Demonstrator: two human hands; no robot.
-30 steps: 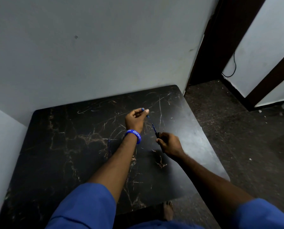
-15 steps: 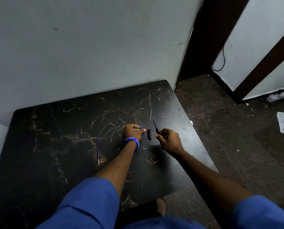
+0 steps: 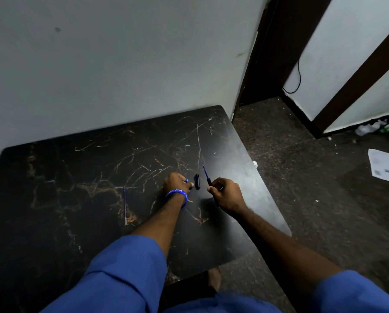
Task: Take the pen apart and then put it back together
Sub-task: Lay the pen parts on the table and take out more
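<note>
I see my right grip [image 3: 223,193] closed around the pen barrel [image 3: 206,176], whose blue tip sticks up and away from the knuckles. My left grip [image 3: 177,182] is curled shut on a small blue piece [image 3: 186,180], low against the bench [image 3: 76,177]. A black cap [image 3: 197,181] lies on the bench between the two grips. A thin refill [image 3: 125,205] lies well to the left of the left grip. The bench is dark, marbled and scratched, set against a pale wall [image 3: 121,64]. Both forearms reach forward from blue sleeves [image 3: 121,274].
</note>
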